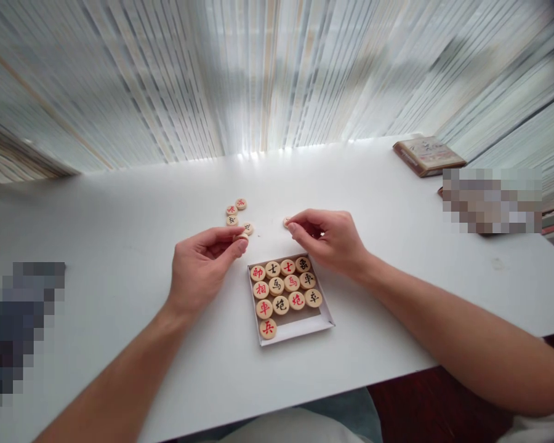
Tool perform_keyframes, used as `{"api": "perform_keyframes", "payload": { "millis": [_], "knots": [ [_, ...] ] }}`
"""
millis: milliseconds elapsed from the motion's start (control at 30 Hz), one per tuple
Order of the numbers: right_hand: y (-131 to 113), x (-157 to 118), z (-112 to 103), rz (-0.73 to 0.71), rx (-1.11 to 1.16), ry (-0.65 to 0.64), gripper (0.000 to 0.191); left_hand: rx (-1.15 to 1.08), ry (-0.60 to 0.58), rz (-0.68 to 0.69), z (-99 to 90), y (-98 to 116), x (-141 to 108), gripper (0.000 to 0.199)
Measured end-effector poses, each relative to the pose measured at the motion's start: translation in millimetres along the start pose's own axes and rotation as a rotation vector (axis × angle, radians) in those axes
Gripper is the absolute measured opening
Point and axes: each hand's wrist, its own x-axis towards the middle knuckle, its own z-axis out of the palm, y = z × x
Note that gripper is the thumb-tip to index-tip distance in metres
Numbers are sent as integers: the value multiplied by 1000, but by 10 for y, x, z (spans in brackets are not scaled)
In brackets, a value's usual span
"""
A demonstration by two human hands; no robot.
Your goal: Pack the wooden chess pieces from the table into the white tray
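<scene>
My left hand [203, 261] pinches a round xiangqi piece [242, 237] edge-on between thumb and fingertips, just above the table. Another piece [248, 228] with a dark character lies right behind those fingertips. My right hand [330, 237] grips a second xiangqi piece [287, 222] by its edge, the character mostly covered by the fingers. Between and below the hands sits a shallow white box [300, 333] with rows of wooden pieces, red and black characters facing up. A single red piece [268, 328] occupies its front left corner; the cardboard floor shows to the right of it.
Loose pieces lie beyond my left hand: two red ones [240, 203] and a black one [231, 220]. A flat brown box [429, 155] rests at the back right of the white table [133, 203]. Striped string curtains [258, 80] hang along the far edge. Blurred patches hide objects at both sides.
</scene>
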Motion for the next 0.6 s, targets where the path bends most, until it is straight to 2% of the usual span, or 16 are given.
{"api": "perform_keyframes", "payload": {
  "millis": [133,233,433,600],
  "knots": [
    [-166,-46,-2,-13,113,-50,17,-306,-111,-184,115,135,-185,29],
    [-277,-94,7,-44,182,-134,16,-429,-194,-268,160,193,-285,24],
    [-341,-157,30,-50,279,-170,13,-471,-248,-272,172,263,-363,18],
    [-363,-166,19,97,411,-202,15,-498,-268,-295,178,307,-391,15]
  ]
}}
